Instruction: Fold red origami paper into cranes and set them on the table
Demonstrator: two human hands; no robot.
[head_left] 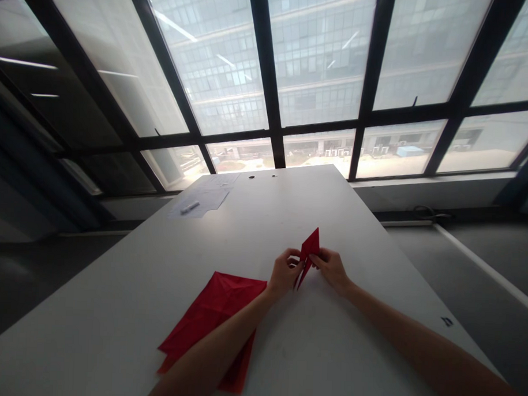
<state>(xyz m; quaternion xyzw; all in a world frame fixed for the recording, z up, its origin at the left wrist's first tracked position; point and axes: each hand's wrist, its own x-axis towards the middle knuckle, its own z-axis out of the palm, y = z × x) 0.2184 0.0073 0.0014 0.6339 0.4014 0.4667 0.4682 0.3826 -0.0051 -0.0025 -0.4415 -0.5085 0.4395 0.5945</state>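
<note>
A small piece of folded red paper (311, 244) is held up over the table, its pointed top upward and two narrow points hanging below. My left hand (286, 270) pinches its left side with closed fingers. On the right edge, my right hand (331, 267) grips the same paper between thumb and fingers. Larger creased red paper sheets (212, 306) lie on the table to the left, partly hidden under my left forearm.
The white table (166, 264) stretches toward large windows (321, 55). White papers (207, 193) lie at its far left, with a white marker-like object (190, 207) on them. A small dark mark (447, 321) shows near the right edge.
</note>
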